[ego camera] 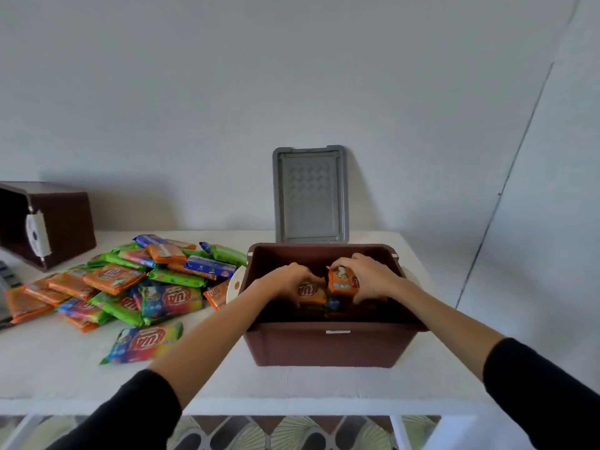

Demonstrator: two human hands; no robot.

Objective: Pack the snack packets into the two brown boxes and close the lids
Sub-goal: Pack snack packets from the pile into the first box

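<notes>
Box: brown plastic box (328, 344), grey lid (310, 193) raised, partly filled.
Hands: left hand (285, 280) grips orange snack packet (311, 292); right hand (370, 277) grips another.
To do: heap of colourful packets (130, 280), second brown box (61, 216).

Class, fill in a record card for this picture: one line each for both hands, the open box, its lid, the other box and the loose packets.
open brown plastic box: on the white table, partly filled
grey plastic lid: off, standing upright behind that box
left hand: grips an orange snack packet inside the box
right hand: pinches a second orange packet, tilted, over the box's contents
second brown box: far left, tipped on its side
loose packet pile: orange, green and blue, between the boxes
</notes>
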